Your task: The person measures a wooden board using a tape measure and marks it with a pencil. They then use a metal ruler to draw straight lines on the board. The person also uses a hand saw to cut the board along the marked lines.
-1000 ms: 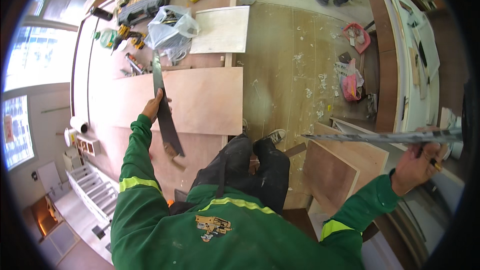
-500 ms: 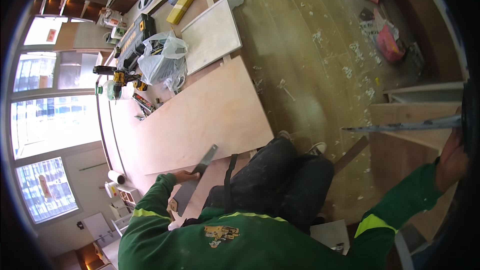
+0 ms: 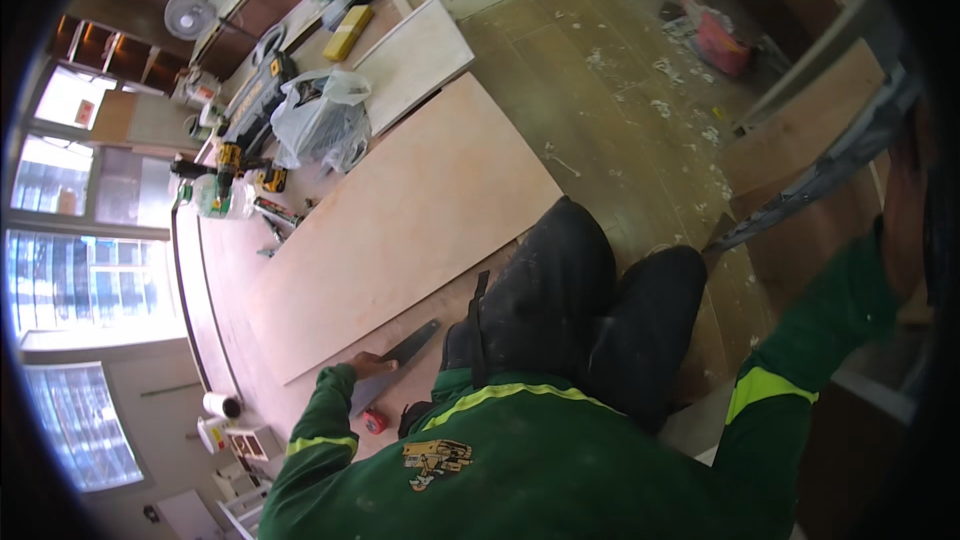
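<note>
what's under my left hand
A saw blade shows on both sides of your left hand; the stretch beneath it is covered, and I can't make out the handle.

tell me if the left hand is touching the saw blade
Touching. The head view shows the left hand gripping the saw blade by one edge.

saw (image 3: 412,342): grey-bladed, slanted, in left hand (image 3: 372,365) | long bar (image 3: 825,165): mottled grey, slanted, at right hand (image 3: 905,210)
</note>
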Tool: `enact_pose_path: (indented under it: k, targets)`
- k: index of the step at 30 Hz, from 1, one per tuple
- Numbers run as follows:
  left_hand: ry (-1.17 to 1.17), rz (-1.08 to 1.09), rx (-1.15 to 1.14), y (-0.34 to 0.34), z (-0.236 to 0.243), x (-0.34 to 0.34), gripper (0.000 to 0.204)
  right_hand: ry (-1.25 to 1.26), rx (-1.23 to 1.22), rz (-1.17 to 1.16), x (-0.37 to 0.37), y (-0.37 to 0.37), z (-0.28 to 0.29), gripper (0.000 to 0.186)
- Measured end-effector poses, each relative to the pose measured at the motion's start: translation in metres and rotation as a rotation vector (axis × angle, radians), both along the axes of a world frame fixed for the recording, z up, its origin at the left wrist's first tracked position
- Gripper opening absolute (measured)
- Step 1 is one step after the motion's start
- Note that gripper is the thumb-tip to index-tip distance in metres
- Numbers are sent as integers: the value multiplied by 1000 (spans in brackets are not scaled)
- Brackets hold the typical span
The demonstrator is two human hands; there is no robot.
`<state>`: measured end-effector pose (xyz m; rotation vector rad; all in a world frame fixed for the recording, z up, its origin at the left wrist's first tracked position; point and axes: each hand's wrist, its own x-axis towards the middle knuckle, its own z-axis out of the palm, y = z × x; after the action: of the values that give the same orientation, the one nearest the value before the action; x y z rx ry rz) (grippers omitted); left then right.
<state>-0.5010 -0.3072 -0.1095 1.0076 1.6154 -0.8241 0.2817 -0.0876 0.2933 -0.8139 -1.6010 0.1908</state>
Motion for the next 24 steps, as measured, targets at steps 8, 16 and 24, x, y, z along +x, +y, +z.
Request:
enact_pose_path:
  k: [8, 16, 24]
  targets:
    - [65, -246, 606, -40, -27, 4, 94, 204, -295, -494, -15, -146, 14, 44]
    - [46, -484, 778, 53, 7, 49, 69, 99, -279, -452, -31, -218, 4, 62]
    - [-206, -252, 1660, 404, 14, 126, 61, 174, -383, -469, -37, -240, 6, 49]
